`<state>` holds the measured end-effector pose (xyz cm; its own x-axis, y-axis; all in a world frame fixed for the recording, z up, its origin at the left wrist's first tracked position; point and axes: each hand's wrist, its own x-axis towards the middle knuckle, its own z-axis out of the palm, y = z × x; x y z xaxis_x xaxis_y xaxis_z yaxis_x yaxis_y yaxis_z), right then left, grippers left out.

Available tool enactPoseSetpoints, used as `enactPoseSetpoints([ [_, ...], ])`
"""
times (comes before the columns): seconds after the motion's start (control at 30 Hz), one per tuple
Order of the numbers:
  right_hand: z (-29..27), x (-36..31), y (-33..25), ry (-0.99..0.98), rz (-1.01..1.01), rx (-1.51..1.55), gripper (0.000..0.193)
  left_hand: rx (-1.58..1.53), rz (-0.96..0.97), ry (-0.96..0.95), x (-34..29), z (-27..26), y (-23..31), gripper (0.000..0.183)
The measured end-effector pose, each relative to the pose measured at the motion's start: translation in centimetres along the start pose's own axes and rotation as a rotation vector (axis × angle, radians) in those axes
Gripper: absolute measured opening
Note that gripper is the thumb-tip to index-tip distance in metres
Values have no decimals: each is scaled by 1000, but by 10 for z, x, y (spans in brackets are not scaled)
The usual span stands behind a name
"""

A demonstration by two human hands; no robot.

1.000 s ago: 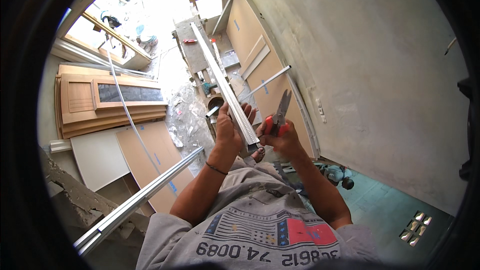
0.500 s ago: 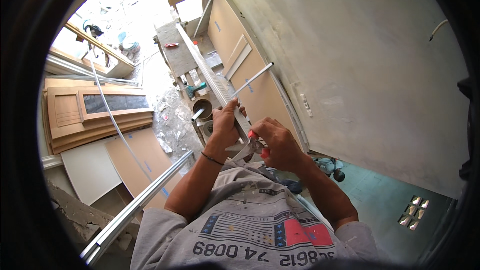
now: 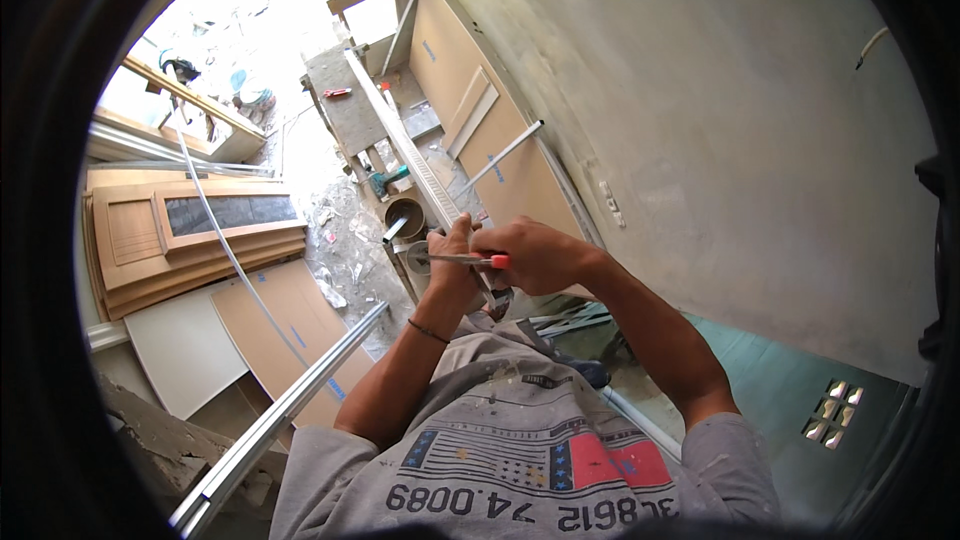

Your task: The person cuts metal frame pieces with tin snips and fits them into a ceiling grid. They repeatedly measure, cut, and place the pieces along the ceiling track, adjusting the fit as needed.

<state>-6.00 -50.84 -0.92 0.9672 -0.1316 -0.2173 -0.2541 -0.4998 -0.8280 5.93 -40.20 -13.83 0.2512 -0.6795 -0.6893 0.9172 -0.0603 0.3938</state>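
A long, pale, slotted strip (image 3: 428, 178) runs from the far bench down toward my body. My left hand (image 3: 452, 265) is closed around its near part, thumb on top. Tin snips (image 3: 462, 259) with red handles are gripped in my right hand (image 3: 535, 255), which is right beside the left one. Their blades point left, across the strip and over the back of my left hand. Whether the blades touch the strip I cannot tell. The strip's near end shows below my hands, close to my shirt.
A rough bench (image 3: 350, 110) carries a red-handled tool (image 3: 337, 93). Nearer are a teal power drill (image 3: 388, 180) and a round bucket (image 3: 405, 215). Wooden door panels (image 3: 130, 225) lie stacked at left, near a long metal channel (image 3: 280, 410). Brown boards (image 3: 440, 50) lean on the right wall.
My right hand has moved up and left with the tin snips, from below the strip to beside my left hand. The blades swung from pointing down-left to pointing left.
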Motion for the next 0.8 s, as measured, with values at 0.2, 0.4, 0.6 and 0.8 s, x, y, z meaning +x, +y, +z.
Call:
enactPoseSetpoints([
  [0.2,25,-83,-25,863,355,325,29,-323,-51,74,11,30,10,37],
  [0.4,84,-81,-25,1280,252,473,35,-402,-179,-48,33,58,16,40],
  [0.6,86,-90,-26,1274,203,485,25,-188,-97,-170,44,73,13,32],
  [0.8,66,-100,-19,1455,363,681,10,-323,-325,-544,35,85,17,36],
])
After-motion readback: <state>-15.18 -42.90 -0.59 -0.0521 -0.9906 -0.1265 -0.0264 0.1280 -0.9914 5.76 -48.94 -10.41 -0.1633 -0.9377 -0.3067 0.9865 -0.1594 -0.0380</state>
